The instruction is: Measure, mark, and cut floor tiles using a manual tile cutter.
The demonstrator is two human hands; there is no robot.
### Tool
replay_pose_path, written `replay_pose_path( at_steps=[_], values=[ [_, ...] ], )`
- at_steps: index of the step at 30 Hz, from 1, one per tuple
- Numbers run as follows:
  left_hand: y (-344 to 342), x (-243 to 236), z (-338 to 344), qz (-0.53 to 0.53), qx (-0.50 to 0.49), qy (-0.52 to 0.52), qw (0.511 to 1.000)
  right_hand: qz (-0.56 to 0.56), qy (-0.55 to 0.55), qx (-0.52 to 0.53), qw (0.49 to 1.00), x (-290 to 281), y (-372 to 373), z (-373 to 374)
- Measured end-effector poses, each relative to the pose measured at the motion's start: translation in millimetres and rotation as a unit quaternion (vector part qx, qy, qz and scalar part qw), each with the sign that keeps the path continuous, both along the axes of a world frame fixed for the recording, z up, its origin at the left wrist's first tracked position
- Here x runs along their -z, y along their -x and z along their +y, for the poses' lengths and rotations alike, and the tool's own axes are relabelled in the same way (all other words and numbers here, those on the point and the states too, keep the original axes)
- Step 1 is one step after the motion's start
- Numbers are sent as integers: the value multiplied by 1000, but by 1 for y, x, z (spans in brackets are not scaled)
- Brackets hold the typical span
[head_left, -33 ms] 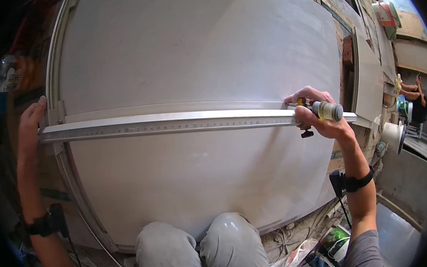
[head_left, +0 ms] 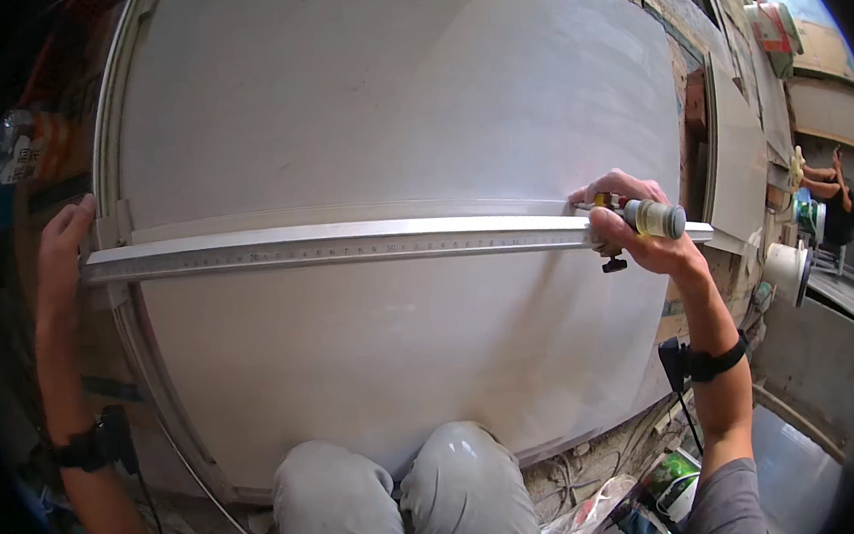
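A large pale grey slab (head_left: 393,340) lies flat in front of my knees. Across it, from left to right, runs the silver graduated bar of a T-shaped tile cutter (head_left: 345,243). At the left edge of the slab, my left hand (head_left: 66,240) grips the bar's end by its crosspiece; some of its fingers are hidden. My right hand (head_left: 650,234) is closed around the sliding cutter head (head_left: 656,220) near the bar's right end. That head has a clear, round-capped cylinder and a black thumbscrew below. A thin straight line runs along the slab just beyond the bar.
A metal rail (head_left: 107,122) borders the slab on the left. Tile offcuts (head_left: 739,152) lean at the right, with a white bucket (head_left: 786,271) beyond. Another person (head_left: 843,199) is at the far right. A green and white tub (head_left: 675,483) stands near my right elbow.
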State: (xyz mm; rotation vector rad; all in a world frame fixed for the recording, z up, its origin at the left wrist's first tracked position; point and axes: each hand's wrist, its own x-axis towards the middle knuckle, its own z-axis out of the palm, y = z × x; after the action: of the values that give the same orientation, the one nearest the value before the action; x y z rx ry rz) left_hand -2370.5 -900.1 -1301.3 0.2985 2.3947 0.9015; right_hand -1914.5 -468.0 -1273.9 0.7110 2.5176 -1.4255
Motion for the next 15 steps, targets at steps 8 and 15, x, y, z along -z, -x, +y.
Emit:
replay_pose_path(
  at_steps=[8,15],
  values=[
    [3,5,6,30,29,42,998,12,-36,6,999,7,-2,1],
    [13,17,0,80,80,58,992,15,-35,17,999,4,2,-1]
  ],
)
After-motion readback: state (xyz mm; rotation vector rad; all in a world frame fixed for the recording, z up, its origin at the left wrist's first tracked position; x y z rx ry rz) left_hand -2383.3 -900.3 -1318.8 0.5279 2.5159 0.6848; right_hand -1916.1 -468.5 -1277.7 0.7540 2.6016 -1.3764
